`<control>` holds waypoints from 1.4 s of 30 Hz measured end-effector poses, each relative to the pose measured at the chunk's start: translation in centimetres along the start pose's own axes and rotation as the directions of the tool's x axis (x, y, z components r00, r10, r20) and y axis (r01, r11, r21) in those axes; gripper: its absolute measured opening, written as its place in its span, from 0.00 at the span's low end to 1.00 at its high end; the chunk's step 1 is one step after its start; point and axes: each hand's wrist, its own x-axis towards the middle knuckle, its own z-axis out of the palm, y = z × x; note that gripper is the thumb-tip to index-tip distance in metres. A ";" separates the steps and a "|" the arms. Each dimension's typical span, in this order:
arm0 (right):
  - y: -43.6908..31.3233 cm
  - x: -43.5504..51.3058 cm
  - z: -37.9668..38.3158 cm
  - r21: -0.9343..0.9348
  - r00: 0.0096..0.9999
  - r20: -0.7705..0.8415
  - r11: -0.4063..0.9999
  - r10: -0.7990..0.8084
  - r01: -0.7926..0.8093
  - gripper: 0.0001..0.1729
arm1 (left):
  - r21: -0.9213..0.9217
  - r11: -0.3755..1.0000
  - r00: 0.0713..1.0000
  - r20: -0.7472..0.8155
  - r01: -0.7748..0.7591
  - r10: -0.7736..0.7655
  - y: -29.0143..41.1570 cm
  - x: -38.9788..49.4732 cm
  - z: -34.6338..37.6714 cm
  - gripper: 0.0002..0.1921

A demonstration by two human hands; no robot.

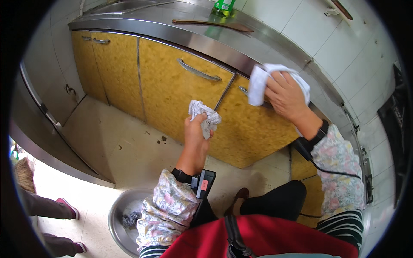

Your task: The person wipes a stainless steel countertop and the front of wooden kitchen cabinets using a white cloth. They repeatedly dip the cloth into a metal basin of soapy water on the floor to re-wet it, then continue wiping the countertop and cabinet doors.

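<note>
My left hand point(197, 135) grips a crumpled, greyish white cloth point(206, 113) in front of the yellow cabinet doors. A folded white cloth point(258, 85) is under my right hand point(285, 93), at the counter's front edge and over the right cabinet door point(258, 125). That cloth looks blurred and covers part of the door's metal handle point(242, 90). Left of it, the middle cabinet door point(174, 87) is shut, with a curved metal handle point(200, 71) near its top. Whether the right cloth presses on the door or only on the counter edge, I cannot tell.
On the stainless steel counter point(155, 16) lie a wooden spatula point(213, 24) and a green bottle point(222, 8). A metal basin point(116, 219) holding a steel wool scourer point(130, 220) stands on the floor. Another person's legs point(48, 206) are at lower left. Debris point(162, 139) dots the floor.
</note>
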 end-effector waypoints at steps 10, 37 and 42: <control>-2.6 23.1 7.0 -0.001 0.964 -0.264 0.999 -0.034 0.035 0.17 | -0.018 1.000 0.998 -0.052 -0.018 0.017 0.3 0.7 -0.9 0.23; 1.8 -26.8 -0.3 -0.041 0.607 -0.220 0.615 0.763 -0.788 0.23 | -0.064 0.997 0.999 0.013 -0.044 0.045 1.9 1.5 -2.0 0.09; 1.3 -22.7 0.2 0.104 0.471 -0.278 0.514 0.837 -0.852 0.09 | -0.013 0.998 0.998 0.038 -0.054 0.055 1.7 0.4 -1.8 0.09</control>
